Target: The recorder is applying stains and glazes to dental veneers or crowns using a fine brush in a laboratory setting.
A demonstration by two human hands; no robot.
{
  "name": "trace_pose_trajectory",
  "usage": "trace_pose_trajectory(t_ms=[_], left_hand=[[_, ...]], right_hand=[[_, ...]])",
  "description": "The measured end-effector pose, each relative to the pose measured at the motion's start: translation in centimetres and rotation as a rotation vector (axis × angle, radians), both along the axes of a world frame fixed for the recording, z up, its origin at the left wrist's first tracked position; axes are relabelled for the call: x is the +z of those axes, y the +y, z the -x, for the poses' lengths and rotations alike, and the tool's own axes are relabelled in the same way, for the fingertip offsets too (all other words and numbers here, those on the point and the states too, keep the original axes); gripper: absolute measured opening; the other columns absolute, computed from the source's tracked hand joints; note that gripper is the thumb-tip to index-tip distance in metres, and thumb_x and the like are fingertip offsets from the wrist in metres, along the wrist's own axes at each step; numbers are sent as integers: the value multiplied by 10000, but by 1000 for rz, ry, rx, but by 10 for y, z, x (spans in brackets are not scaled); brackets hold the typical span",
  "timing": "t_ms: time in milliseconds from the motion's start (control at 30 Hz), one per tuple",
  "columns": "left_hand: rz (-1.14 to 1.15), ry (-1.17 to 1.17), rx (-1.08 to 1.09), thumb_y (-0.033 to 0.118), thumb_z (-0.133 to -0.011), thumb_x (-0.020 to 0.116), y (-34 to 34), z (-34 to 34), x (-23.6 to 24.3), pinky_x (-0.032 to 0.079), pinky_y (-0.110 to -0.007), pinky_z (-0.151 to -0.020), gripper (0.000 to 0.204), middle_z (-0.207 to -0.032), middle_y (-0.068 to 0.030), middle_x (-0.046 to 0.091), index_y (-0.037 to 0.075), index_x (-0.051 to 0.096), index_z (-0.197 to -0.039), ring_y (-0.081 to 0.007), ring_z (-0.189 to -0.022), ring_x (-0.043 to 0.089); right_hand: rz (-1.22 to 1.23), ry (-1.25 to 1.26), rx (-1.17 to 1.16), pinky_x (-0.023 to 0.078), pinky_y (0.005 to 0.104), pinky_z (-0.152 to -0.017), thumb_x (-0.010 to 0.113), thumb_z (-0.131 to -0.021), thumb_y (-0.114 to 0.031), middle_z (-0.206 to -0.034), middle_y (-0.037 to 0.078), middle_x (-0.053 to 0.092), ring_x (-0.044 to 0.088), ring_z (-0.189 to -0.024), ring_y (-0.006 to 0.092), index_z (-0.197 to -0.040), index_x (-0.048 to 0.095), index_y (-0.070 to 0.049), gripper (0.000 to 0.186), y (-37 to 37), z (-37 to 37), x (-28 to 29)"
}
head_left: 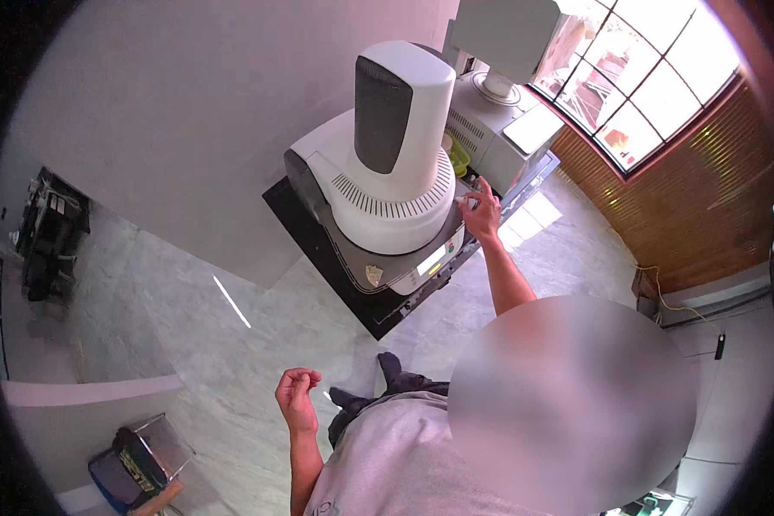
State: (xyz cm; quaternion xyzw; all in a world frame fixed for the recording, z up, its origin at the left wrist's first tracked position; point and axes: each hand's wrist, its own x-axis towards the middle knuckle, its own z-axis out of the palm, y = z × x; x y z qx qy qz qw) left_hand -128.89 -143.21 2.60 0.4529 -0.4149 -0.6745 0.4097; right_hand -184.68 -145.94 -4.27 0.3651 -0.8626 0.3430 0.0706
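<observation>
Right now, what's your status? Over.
Right hand at white benchtop instrument, right side, grip unclear. Left hand apart, loosely curled. Green container close beyond right hand.

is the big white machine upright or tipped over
Upright: the machine rests base-down on the black table, with its tower on top.

White-grey domed machine (391,176); upright; on black board (328,254)

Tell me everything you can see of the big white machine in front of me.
The big white machine stands upright on a black slab. Its rounded, plastic-looking shell rises into a tall column with a dark panel, above a curved row of vent slots. The grey base carries a bright display and a small tan piece. The right hand is at its right edge; contact is unclear.
</observation>
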Motion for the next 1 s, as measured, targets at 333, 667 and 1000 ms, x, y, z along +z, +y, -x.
trace_pose_trajectory(t_ms=[333, 667, 1000], left_hand=[[-4, -19, 12, 84, -956, 610, 12, 5, -3, 489, -303, -800, 79, -907, -75, 713, 31, 660, -988, -163, -852, 664], [-32, -11, -8, 99, -943, 618, 24, 9, -7, 488, -316, -805, 72, -885, -70, 695, 46, 656, -974, -170, -831, 643], [15, 54, -127, 54, -959, 608, 33, 0, 9, 507, -303, -841, 70, -917, -79, 717, 10, 659, -979, -155, -872, 661]], right_hand=[[31, -152, -30, 427, 418, -1101, 812, -716, -189, -1347, 61, 666, 589, -1224, 304, -1302, 677, -93, 609, 0, -3, 15], [215, -140, 127, 599, 331, -785, 842, -742, -131, -971, 90, 776, 735, -808, 180, -1486, 491, -96, 823, 44, -53, 63], [255, -171, 544, 619, 309, -791, 793, -733, -28, -978, 92, 777, 764, -850, 169, -1454, 533, -89, 769, 76, -201, 132]])
